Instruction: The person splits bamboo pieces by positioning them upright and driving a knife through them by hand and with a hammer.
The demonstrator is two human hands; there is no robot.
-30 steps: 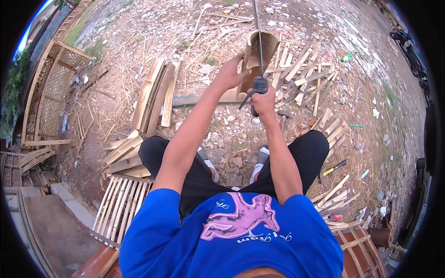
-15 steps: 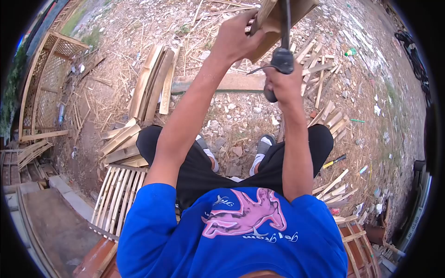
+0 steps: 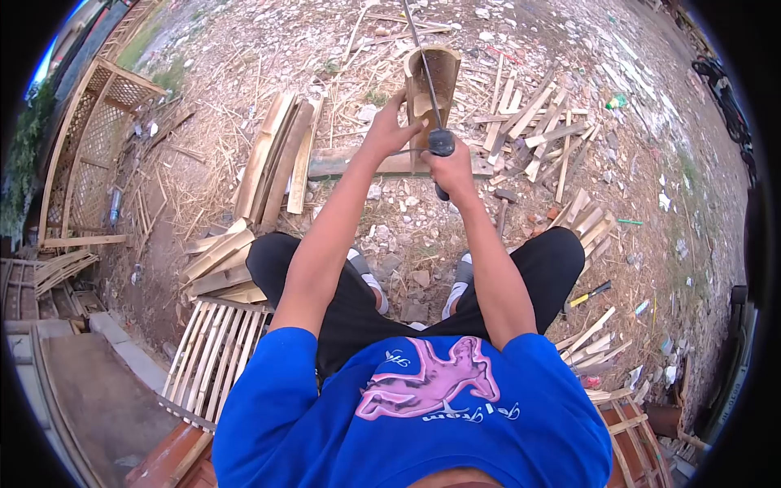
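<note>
Between my hands a trough-shaped half of split bamboo [image 3: 421,69] stands upright, its hollow side facing me, over a plank [image 3: 329,161] on the ground. My left hand [image 3: 390,134] grips the bamboo's left edge, thumb apart from the fingers. In my right hand [image 3: 450,169] is the black handle of a long-bladed machete [image 3: 430,85]. Its thin blade points away from me, across the bamboo's hollow; whether it touches the wood I cannot tell. The bamboo's lower end is partly hidden by my right hand.
Long bamboo halves [image 3: 270,159] lie to the left, with shorter pieces [image 3: 224,256] nearer my knee. Split strips [image 3: 549,122] are scattered at the right. A hammer [image 3: 504,197] rests near my right knee, and a yellow-and-black tool [image 3: 590,294] lies farther right. A slatted bamboo rack [image 3: 213,350] is at lower left.
Both hands have come down and left with the bamboo and machete. The bamboo has turned from tilted to upright, and its hollow now faces me.
</note>
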